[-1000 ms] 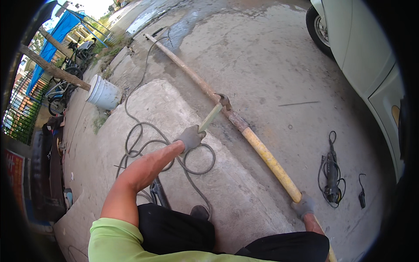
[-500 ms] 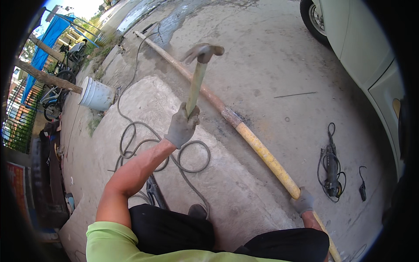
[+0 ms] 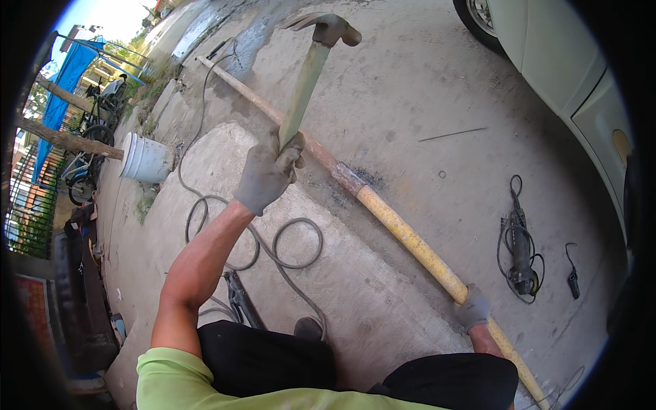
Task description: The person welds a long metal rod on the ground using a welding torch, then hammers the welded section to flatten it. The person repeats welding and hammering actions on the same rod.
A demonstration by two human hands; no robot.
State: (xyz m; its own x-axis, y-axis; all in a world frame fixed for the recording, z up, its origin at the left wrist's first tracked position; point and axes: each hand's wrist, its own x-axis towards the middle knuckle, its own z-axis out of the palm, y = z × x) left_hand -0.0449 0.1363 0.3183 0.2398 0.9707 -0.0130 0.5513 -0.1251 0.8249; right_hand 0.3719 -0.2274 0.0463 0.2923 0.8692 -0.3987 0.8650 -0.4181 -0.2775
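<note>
My gloved left hand (image 3: 266, 174) grips the pale green handle of a claw hammer (image 3: 301, 89), raised with its metal head toward the top of the view. Beneath it a long pipe (image 3: 251, 99) lies diagonally on the concrete, pinkish rust at its far part, with a darker crusted section (image 3: 347, 176) in the middle and a thicker yellow part (image 3: 406, 232) nearer me. My gloved right hand (image 3: 473, 307) is wrapped round the yellow pipe at lower right, beside my knee.
A corded grinder (image 3: 523, 260) and small black tool (image 3: 572, 279) lie right of the pipe, near a thin rod (image 3: 451, 133) and a white car (image 3: 560, 48). Coiled cable (image 3: 301, 265) lies on the raised slab. A white bucket (image 3: 143, 157) and bicycles (image 3: 92, 137) stand left.
My left hand has lifted the hammer from low at the pipe up and away toward the top of the view. My right hand stays on the pipe.
</note>
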